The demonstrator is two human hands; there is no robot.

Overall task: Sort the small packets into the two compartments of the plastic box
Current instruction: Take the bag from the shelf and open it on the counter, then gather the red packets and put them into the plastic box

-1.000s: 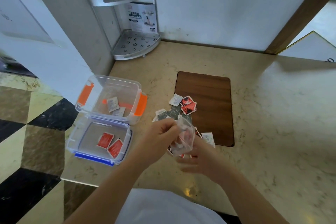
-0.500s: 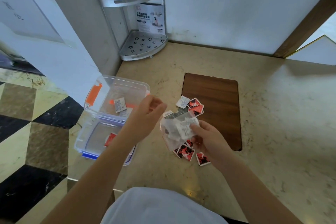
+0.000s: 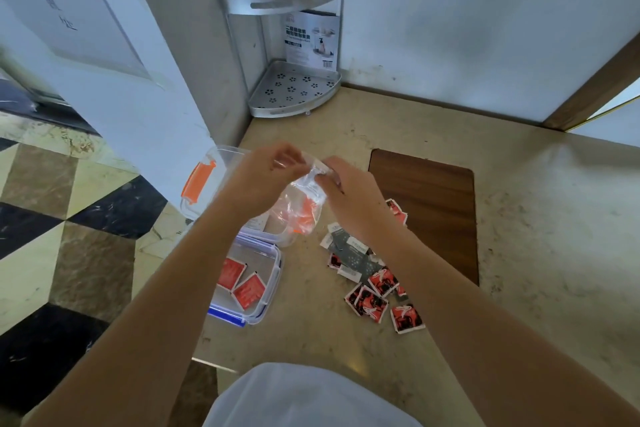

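Both hands hold a clear plastic bag (image 3: 304, 204) up over the box. My left hand (image 3: 266, 177) pinches its top left edge and my right hand (image 3: 349, 194) pinches its top right edge. The clear plastic box (image 3: 273, 274) with orange clips (image 3: 198, 184) sits at the counter's left edge. Two red packets (image 3: 239, 282) lie in its near part. Its far part is mostly hidden behind my hands. Several red-and-black packets (image 3: 377, 298) and grey and white packets (image 3: 349, 250) lie loose on the counter under my right forearm.
A dark wooden board (image 3: 436, 204) lies on the beige counter (image 3: 536, 253), right of the packets. A metal corner shelf (image 3: 291, 90) stands in the far corner against the wall. The counter's left edge drops to a checkered floor (image 3: 69, 236).
Both hands rose and moved left and away from me with the clear bag. My left hand, free half a second ago, now pinches the bag's top edge next to the right.
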